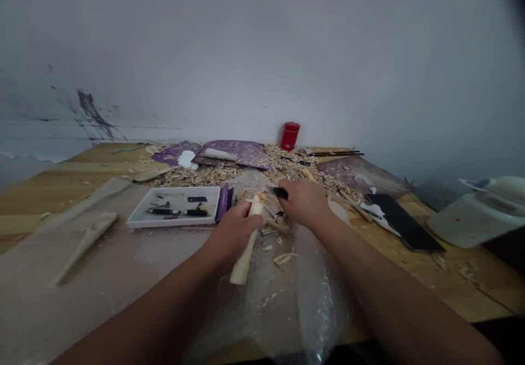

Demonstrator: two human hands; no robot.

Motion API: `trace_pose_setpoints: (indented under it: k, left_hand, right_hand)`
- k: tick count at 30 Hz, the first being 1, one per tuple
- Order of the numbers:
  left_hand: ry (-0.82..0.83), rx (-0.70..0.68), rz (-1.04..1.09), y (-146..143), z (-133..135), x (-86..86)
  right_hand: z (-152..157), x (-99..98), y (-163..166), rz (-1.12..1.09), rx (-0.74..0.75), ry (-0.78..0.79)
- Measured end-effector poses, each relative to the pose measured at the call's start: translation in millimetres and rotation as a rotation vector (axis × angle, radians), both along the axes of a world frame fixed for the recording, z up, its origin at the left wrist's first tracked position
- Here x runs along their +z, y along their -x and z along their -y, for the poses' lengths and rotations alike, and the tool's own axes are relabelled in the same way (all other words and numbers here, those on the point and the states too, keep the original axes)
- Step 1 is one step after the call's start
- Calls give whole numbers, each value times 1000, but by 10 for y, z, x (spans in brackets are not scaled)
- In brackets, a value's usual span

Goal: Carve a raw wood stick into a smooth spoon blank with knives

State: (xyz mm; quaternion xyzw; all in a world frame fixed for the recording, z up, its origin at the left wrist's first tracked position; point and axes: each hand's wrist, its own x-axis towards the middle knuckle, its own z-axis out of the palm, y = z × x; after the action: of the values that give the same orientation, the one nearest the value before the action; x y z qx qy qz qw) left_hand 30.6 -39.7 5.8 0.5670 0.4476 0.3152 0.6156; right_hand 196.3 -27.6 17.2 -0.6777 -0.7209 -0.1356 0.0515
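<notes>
My left hand [233, 231] is closed around a pale wooden stick [247, 247], holding it tilted with its upper end near the middle of the table. My right hand [303, 201] is closed on a carving knife with a black handle [280, 192], its blade pointing left toward the top of the stick. Both hands work above a sheet of clear plastic film [311, 277] littered with fresh wood chips [284, 258].
A white tray [139, 220] with small black tools lies left of my hands. A carved wooden spoon [88, 239] rests on grey paper further left. Wood shavings [213, 174], purple mats [241, 152] and a red can [290, 135] sit behind. A black slab [404, 223] lies right.
</notes>
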Motion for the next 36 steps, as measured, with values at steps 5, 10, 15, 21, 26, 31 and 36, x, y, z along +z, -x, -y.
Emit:
trace_pose_setpoints:
  k: [5, 10, 15, 21, 26, 31, 36]
  left_hand:
    - [-50, 16, 9, 14, -41, -56]
    - [-40, 6, -5, 5, -47, -48]
    - [43, -69, -39, -46, 109, 13]
    - [44, -9, -23, -21, 117, 37]
    - [46, 11, 20, -3, -9, -7]
    - [-40, 42, -31, -14, -44, -56]
    - [-214, 41, -192, 2, -82, -141]
  right_hand:
    - [109, 9, 186, 22, 123, 96]
    - [103, -37, 209, 15, 134, 66]
    - [-79, -61, -17, -23, -34, 22]
    - [-186, -44, -239, -24, -191, -76]
    - [20, -49, 97, 15, 57, -34]
    - [100, -31, 203, 17, 117, 21]
    - [88, -48, 184, 28, 140, 33]
